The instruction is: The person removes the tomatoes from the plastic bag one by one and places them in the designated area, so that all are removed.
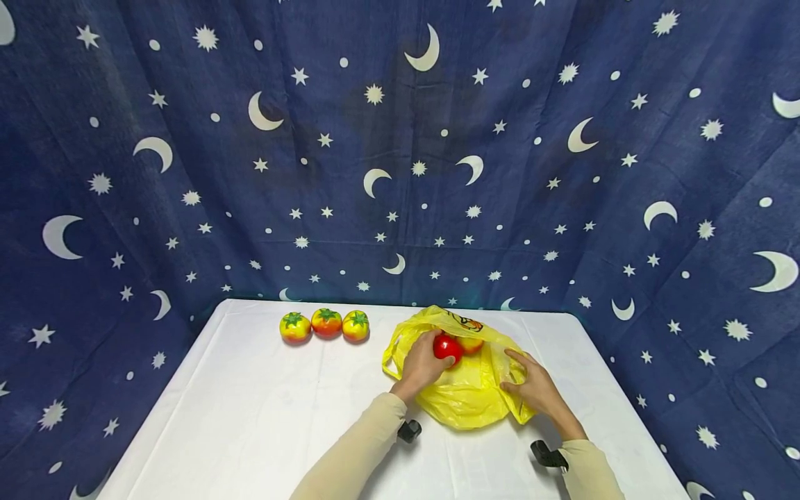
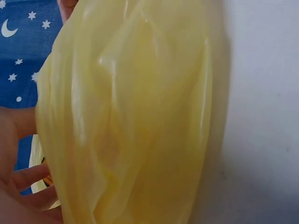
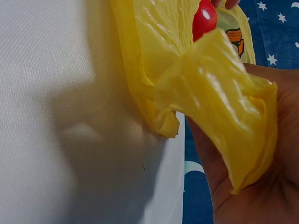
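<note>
A yellow plastic bag (image 1: 462, 411) lies on the table with its mouth spread open. My left hand (image 1: 423, 362) grips a glossy red toy tomato (image 1: 448, 349) at that mouth, thumb on its near side. Behind it, a yellow-orange fruit (image 1: 471, 344) shows partly inside the bag. My right hand (image 1: 532, 383) holds the bag's right edge between thumb and fingers. In the right wrist view a folded flap of the bag (image 3: 224, 107) lies across that palm. Bag plastic (image 2: 140, 116) covers most of the left wrist view and hides the tomato there.
Three yellow-red toy tomatoes with green leaf tops stand in a row at the table's back left: a left one (image 1: 295, 328), a middle one (image 1: 326, 323) and a right one (image 1: 355, 326). A white cloth (image 1: 250, 417) covers the table. A dark blue curtain (image 1: 400, 139) surrounds it.
</note>
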